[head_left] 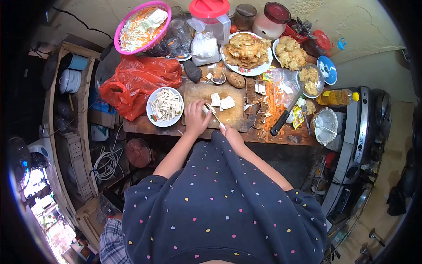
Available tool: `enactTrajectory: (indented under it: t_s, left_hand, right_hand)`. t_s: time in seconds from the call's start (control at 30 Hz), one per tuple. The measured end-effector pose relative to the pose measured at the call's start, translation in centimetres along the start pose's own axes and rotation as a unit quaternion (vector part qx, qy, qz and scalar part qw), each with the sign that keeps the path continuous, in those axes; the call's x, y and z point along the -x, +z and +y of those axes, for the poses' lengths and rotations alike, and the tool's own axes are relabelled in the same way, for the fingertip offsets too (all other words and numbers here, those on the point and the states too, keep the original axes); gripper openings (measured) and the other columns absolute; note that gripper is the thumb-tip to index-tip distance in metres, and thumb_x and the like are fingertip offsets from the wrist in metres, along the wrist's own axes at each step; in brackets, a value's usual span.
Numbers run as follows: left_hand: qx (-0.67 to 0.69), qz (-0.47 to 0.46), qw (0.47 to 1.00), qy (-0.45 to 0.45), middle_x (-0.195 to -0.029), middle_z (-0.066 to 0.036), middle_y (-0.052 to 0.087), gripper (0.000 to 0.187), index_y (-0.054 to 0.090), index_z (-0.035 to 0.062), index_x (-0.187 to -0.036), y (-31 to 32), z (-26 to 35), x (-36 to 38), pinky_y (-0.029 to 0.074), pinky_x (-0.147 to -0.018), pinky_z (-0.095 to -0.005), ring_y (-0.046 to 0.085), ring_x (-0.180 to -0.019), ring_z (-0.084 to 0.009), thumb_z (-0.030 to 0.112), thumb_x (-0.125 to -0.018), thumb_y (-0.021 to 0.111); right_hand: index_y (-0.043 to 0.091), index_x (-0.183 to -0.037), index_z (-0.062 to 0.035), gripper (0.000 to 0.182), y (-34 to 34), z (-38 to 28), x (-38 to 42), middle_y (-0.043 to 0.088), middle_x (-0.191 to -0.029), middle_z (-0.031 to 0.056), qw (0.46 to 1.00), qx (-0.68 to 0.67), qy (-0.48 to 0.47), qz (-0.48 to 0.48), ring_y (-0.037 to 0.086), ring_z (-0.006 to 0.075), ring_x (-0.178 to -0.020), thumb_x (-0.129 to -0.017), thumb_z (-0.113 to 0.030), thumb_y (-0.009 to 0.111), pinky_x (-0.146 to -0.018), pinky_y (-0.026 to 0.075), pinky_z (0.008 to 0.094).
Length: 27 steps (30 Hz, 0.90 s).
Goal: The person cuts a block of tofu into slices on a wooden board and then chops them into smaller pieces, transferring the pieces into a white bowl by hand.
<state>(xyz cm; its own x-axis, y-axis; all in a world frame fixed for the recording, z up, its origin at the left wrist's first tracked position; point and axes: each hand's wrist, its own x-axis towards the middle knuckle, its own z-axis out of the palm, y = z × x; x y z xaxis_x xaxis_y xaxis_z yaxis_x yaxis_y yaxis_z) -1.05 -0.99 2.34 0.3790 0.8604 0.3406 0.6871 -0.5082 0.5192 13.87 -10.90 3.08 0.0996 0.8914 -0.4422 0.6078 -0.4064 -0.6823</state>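
On the wooden cutting board [193, 90], my left hand [196, 116] rests with its fingers curled over a pale white piece [210, 107], steadying it. My right hand [229, 131] grips a small knife [215, 116] by its white handle, the blade angled toward the fingers of my left hand. Two more pale white pieces, a narrower one [215, 99] and a larger slice [227, 103], lie just beyond the blade. Left of my left hand stands a white bowl [152, 111] filled with pale cut strips [165, 104].
A black-handled knife [281, 121] lies among orange shreds on the right. Behind are a plate of fried fritters [247, 50], a stone pestle [192, 71] and a pink basket [118, 39] of shredded vegetables. A red plastic bag [136, 81] sits left; an oil bottle [336, 97] lies right.
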Motion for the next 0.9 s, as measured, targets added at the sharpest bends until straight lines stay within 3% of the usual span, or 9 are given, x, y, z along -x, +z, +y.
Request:
enactTrajectory:
  t_s: [0.1,0.53,0.73,0.9]
  left_hand:
    - [-0.012,-0.035,0.999,-0.001,-0.111,-0.008,0.057,0.037,0.059,0.0088,-0.110,-1.3,-0.1,1.3,0.036,-0.090,-0.0403,0.051,-0.106,-0.0272,0.026,-0.077,0.066]
    - [-0.030,-0.018,0.999,0.010,-0.110,-0.004,0.061,0.031,0.063,0.0094,-0.100,-1.0,-0.6,2.3,0.037,-0.088,-0.0382,0.054,-0.101,-0.0252,0.025,-0.074,0.071]
    - [0.014,-0.035,0.999,-0.030,-0.120,-0.007,0.055,0.039,0.054,0.0092,-0.115,-0.5,-0.5,1.7,0.034,-0.093,-0.0414,0.050,-0.110,-0.0286,0.023,-0.080,0.062]
    - [0.035,-0.132,0.988,0.069,-0.139,-0.011,0.042,0.054,0.041,0.0083,-0.134,0.7,0.4,-2.5,0.027,-0.106,-0.0443,0.038,-0.129,-0.0313,0.032,-0.087,0.052]
  right_hand:
    - [0.056,-0.094,0.0018,0.038,-0.5,-0.4,0.5,0.063,-0.072,0.0232,1.000,0.000,0.010,0.004,0.062,0.0420,-0.071,-0.097,-0.033,0.041,-0.066,0.047,0.0500]
    - [0.056,-0.096,0.0007,0.038,-0.5,-1.2,1.1,0.064,-0.070,0.0209,0.999,0.046,0.010,-0.014,0.063,0.0401,-0.068,-0.097,-0.034,0.041,-0.063,0.048,0.0498]
    - [0.054,-0.096,0.0015,0.038,-0.5,-1.9,1.3,0.064,-0.070,0.0223,0.997,0.080,0.020,-0.010,0.063,0.0406,-0.068,-0.096,-0.034,0.042,-0.062,0.048,0.0508]
    - [0.052,-0.096,0.0013,0.035,-0.1,-1.8,1.4,0.063,-0.070,0.0226,0.996,0.092,0.012,-0.004,0.063,0.0401,-0.067,-0.096,-0.033,0.043,-0.060,0.048,0.0505]
